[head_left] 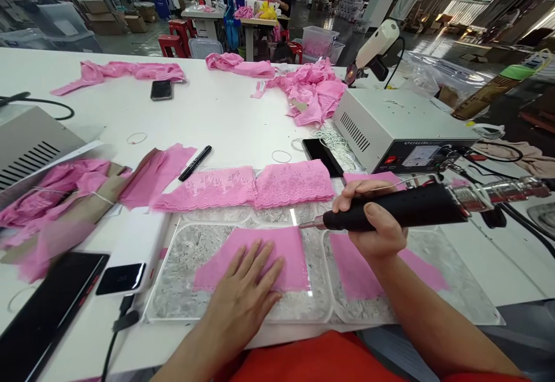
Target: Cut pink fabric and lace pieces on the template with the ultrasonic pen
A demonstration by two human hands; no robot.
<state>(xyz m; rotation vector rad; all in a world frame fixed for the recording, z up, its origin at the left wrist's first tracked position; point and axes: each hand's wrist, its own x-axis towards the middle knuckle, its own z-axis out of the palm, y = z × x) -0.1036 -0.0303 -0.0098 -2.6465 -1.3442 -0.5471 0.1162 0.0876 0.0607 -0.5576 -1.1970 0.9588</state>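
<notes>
A piece of smooth, thin pink cloth [292,255], roughly a trapezoid with one slanted side, lies flat on a clear-rimmed board [173,289] with a mottled grey-white surface. The person's left hand [249,281] rests palm down on it from six o'clock, fingers straight and slightly spread, gripping nothing. The right hand [385,226], at three o'clock, has its fingers wrapped around a handheld tool [416,204], a black cylinder with a narrow metal tip. That tip points at the cloth's one o'clock corner; from where I stand, I cannot tell whether they touch. A second pink piece [355,269] lies at three o'clock, partly behind the right forearm. At twelve o'clock are two bumpy, patterned lace strips [221,188] with scalloped edges; at eleven, a slim black pen [195,163]; at nine, a glossy white block [139,240]. Farther off, a crumpled pink heap [316,90] sits at one o'clock and a boxy grey metal case [403,119] at two, all on a white table [225,119].
</notes>
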